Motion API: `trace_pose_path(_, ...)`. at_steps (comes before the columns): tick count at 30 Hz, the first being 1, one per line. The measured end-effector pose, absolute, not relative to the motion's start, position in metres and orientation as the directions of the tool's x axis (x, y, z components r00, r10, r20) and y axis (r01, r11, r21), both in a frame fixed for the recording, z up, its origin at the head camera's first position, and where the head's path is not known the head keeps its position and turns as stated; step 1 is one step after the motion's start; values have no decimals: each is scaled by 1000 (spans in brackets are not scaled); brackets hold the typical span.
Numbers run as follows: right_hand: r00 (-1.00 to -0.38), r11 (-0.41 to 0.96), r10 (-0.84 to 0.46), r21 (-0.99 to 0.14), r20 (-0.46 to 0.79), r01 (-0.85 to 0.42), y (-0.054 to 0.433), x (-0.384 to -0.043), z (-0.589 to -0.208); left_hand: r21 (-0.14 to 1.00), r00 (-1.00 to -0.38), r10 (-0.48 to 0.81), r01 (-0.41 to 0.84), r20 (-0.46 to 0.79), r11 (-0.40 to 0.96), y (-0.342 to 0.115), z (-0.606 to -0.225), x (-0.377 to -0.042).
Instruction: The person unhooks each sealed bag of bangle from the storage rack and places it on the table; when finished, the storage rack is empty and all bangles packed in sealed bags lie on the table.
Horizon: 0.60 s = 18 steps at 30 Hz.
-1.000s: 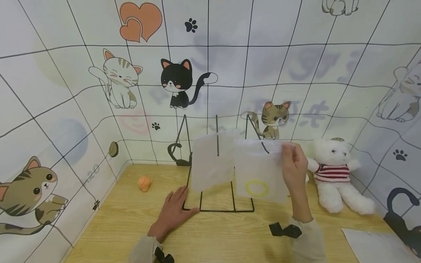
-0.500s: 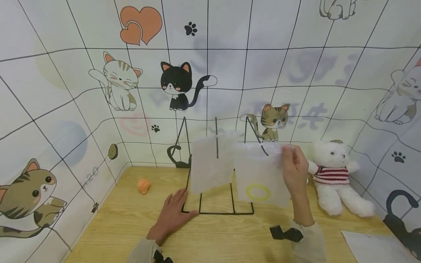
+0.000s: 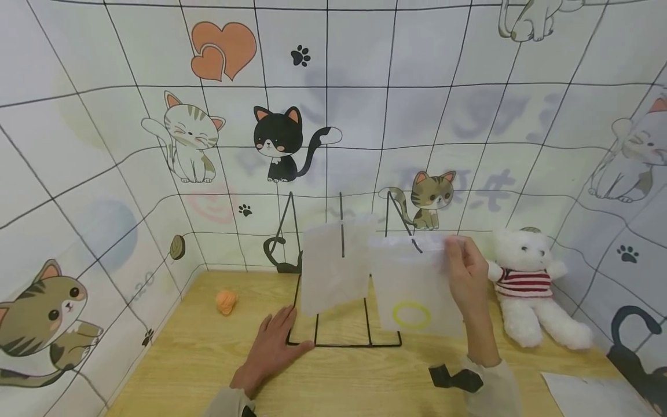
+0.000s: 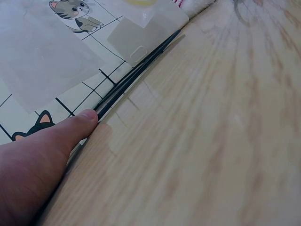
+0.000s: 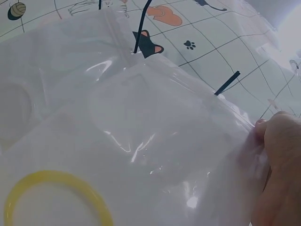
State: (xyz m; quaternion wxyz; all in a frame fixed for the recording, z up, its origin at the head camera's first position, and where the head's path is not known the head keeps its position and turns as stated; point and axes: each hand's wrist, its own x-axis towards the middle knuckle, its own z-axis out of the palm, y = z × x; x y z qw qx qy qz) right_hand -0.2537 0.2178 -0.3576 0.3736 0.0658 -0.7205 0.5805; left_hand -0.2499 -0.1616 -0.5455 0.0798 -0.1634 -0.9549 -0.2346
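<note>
My right hand (image 3: 466, 278) pinches the upper right corner of a clear plastic bag (image 3: 401, 275). A yellow ring (image 5: 49, 176) shows at the bottom of this bag. The bag hangs by its top on the right arm of a black wire rack (image 3: 359, 346); the arm's tip pokes out in front. On the middle arm hangs another translucent bag (image 3: 333, 284), tilted, with a faint round outline in the right wrist view. My left hand (image 3: 268, 347) lies with extended fingers at the rack's front left corner, and its thumb (image 4: 87, 117) touches the base bar.
An orange yarn-like ball (image 3: 226, 302) lies left of the rack. At right sits a white plush bear (image 3: 523, 284) in a striped shirt. A white sheet (image 3: 594, 394) lies at the table's right front. Cat-printed walls (image 3: 354, 116) enclose the wooden table (image 3: 365, 382).
The head view has tilted up, so the scene sits lower in it. The ringed bag's lower part has swung slightly right. My right hand keeps its pinch; my left hand stays on the rack.
</note>
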Motion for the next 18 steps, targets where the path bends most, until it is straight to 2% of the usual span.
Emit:
trace_pose_path(6,-718,345,347,-794,604,-501,218,-252,-359,439,-939,266,338,218,833,-162,-547,-248)
trace_pose_path(13,-734,315,341,-807,587,-499,218,-251,-358,445,-935,265,347,236,826,-162,-550,-248)
trace_pose_path(18,-720,315,343,-796,603,-516,217,-251,-358,438,-936,262,343,235,831,-162,-551,-250)
